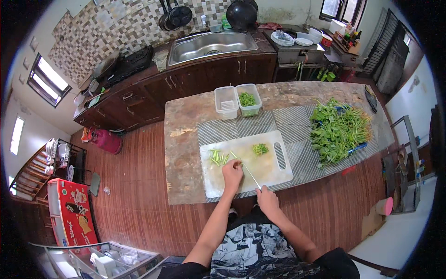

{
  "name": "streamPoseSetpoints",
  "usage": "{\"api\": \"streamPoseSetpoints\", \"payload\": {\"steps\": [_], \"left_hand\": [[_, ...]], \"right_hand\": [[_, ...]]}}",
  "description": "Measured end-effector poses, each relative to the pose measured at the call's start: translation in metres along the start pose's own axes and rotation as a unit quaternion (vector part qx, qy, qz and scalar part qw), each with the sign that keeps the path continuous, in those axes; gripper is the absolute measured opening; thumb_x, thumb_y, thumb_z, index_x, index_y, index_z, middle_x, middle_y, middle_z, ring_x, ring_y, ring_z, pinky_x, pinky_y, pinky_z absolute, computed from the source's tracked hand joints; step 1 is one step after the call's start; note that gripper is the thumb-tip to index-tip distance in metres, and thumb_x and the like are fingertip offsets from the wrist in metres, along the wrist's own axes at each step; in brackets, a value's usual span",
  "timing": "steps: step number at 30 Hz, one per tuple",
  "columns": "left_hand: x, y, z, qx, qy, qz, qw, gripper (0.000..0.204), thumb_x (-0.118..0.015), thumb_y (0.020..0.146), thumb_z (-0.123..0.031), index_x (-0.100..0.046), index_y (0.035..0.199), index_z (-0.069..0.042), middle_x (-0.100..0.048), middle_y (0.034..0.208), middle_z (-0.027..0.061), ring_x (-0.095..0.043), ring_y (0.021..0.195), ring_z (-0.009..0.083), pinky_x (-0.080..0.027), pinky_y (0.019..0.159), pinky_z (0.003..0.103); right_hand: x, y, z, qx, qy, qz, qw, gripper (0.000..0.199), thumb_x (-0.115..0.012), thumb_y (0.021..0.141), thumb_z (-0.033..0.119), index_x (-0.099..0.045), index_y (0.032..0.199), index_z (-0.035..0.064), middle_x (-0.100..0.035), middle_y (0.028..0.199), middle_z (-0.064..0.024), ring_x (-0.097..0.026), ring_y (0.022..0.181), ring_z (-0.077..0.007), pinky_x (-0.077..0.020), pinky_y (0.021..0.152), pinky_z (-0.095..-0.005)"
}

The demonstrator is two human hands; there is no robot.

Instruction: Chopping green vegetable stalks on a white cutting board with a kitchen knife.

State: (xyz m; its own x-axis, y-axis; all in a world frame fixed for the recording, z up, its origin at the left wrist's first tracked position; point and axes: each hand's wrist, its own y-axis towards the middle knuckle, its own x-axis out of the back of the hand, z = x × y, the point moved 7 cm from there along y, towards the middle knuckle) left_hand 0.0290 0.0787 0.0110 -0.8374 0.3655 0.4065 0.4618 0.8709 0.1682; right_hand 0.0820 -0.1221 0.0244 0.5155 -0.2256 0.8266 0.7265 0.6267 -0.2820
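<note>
A white cutting board (218, 186) lies near the front edge of the table. Over it my left hand (233, 173) is closed, with thin green stalks (233, 155) poking out past the fingertips. My right hand (268, 199) grips the handle of a knife (252, 176); the blade slants away to the left and its tip comes close to my left fingers. Left of that hand rest several cut stalk pieces (216, 157). A small heap of chopped greens (260, 149) sits farther right, near the board's handle slot.
A big pile of leafy greens (339, 132), with blue edges showing under it, covers the table's right part. Behind the board stand a clear plastic container (226, 108) and another tub (249, 112) holding chopped greens. Beyond the table is a counter with a steel sink (211, 49).
</note>
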Motion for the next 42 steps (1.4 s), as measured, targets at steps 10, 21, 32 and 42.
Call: {"api": "streamPoseSetpoints", "payload": {"steps": [10,21,32,42], "left_hand": [[0.003,-0.001,-0.002,-0.013,-0.005,0.002,1.000,0.012,-0.071,0.078,0.001,-0.073,0.090,0.003,-0.069,0.073,0.0153,-0.062,0.058,0.0216,-0.050,0.059,0.032],[0.008,-0.006,-0.004,-0.013,-0.014,-0.007,1.000,0.009,-0.071,0.082,-0.002,-0.073,0.090,0.002,-0.069,0.074,0.0152,-0.065,0.061,0.0218,-0.052,0.061,0.032],[0.007,-0.006,-0.002,-0.011,-0.013,0.000,1.000,0.011,-0.072,0.082,-0.004,-0.074,0.091,0.002,-0.070,0.077,0.0154,-0.065,0.061,0.0206,-0.052,0.060,0.031],[0.006,-0.008,-0.001,0.003,-0.025,-0.009,1.000,0.012,-0.074,0.082,-0.002,-0.073,0.093,0.003,-0.070,0.075,0.0130,-0.064,0.061,0.0160,-0.051,0.060,0.029]], "right_hand": [[-0.013,0.020,0.011,0.025,-0.007,-0.021,0.999,0.039,-0.053,0.102,0.038,-0.055,0.099,-0.0011,-0.068,0.079,-0.0278,-0.068,0.077,-0.0485,-0.0550,0.067,-0.0567],[0.022,0.028,-0.007,0.004,-0.081,-0.059,0.995,0.035,-0.052,0.103,0.037,-0.056,0.100,0.0024,-0.068,0.076,-0.0250,-0.069,0.075,-0.0455,-0.0565,0.065,-0.0528],[0.023,0.024,-0.002,0.011,-0.002,-0.013,1.000,0.041,-0.051,0.103,0.040,-0.060,0.096,0.0003,-0.067,0.079,-0.0294,-0.067,0.079,-0.0501,-0.0535,0.069,-0.0583],[0.008,0.002,0.002,0.025,0.003,-0.019,1.000,0.038,-0.053,0.102,0.036,-0.060,0.093,-0.0002,-0.066,0.076,-0.0294,-0.066,0.075,-0.0494,-0.0526,0.067,-0.0591]]}}
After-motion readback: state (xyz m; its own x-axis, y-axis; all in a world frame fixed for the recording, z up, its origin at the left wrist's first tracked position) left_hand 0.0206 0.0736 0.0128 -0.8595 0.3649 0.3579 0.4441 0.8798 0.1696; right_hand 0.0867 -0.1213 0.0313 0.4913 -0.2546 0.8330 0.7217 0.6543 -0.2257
